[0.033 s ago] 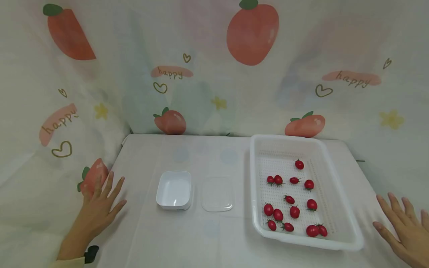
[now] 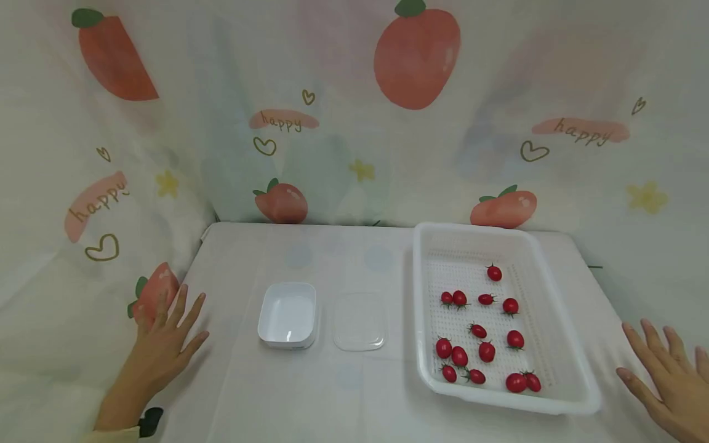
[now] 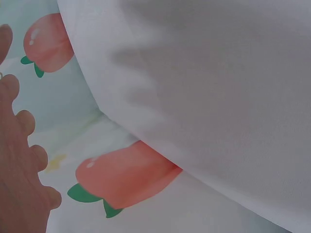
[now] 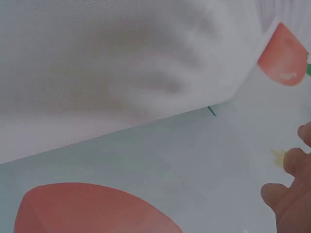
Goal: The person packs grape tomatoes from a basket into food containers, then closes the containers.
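Note:
My left hand (image 2: 166, 341) is spread at the table's left edge, holding nothing; its fingers also show at the left of the left wrist view. My right hand (image 2: 672, 381) is spread past the right edge, with nothing in it, and partly cut off by the frame. Nearest to it stands a white plastic basket (image 2: 573, 344) with several cherry tomatoes (image 2: 487, 352) scattered over its mesh bottom. A small white square box (image 2: 288, 314) sits on the table to the right of my left hand. Between box and basket lies a clear plastic lid (image 2: 360, 323).
The table (image 2: 232, 394) wears a white cloth. Behind it and to both sides hangs a pale curtain (image 2: 343, 67) printed with fruit, hearts and lettering. A black strap end (image 2: 150, 422) shows by my left wrist.

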Demonstrator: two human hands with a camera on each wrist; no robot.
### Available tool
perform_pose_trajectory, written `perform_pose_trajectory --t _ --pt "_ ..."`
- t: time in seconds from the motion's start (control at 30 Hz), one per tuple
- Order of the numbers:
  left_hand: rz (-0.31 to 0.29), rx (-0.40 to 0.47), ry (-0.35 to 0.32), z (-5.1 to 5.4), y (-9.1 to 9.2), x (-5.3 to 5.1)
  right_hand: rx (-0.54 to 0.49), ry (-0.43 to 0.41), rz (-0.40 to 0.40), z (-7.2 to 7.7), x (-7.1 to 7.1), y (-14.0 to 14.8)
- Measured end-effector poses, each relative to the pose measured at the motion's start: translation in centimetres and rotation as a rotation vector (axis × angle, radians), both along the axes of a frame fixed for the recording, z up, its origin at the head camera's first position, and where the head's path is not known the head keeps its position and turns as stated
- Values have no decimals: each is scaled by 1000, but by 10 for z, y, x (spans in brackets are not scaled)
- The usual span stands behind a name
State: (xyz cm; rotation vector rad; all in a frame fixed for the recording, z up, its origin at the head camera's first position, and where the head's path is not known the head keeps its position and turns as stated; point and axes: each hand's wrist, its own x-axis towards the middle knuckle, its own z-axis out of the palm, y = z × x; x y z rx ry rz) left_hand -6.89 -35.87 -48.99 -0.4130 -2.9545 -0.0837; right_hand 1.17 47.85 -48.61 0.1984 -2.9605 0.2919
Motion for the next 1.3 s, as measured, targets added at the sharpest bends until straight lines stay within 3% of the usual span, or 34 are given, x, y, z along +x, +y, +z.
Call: perform_pose_trajectory --t 0.33,0.53,0.7,0.87,1.03,1.17,1.3 --pt "-3 -10 -27 8 11 5 12 12 -19 -2 4 3" --pt "-8 -15 3 12 18 4 21 20 -46 3 0 1" --pt "-1 -32 -32 14 23 6 10 38 -60 7 2 -4" --pt "18 -41 -36 16 27 8 32 6 -75 8 4 -6" --pt "18 2 -31 14 31 8 60 -9 -77 10 2 -5" --pt "28 28 -38 11 35 9 8 21 -63 12 -1 -6" --pt "41 50 5 13 42 10 -56 15 -73 12 -3 -9"
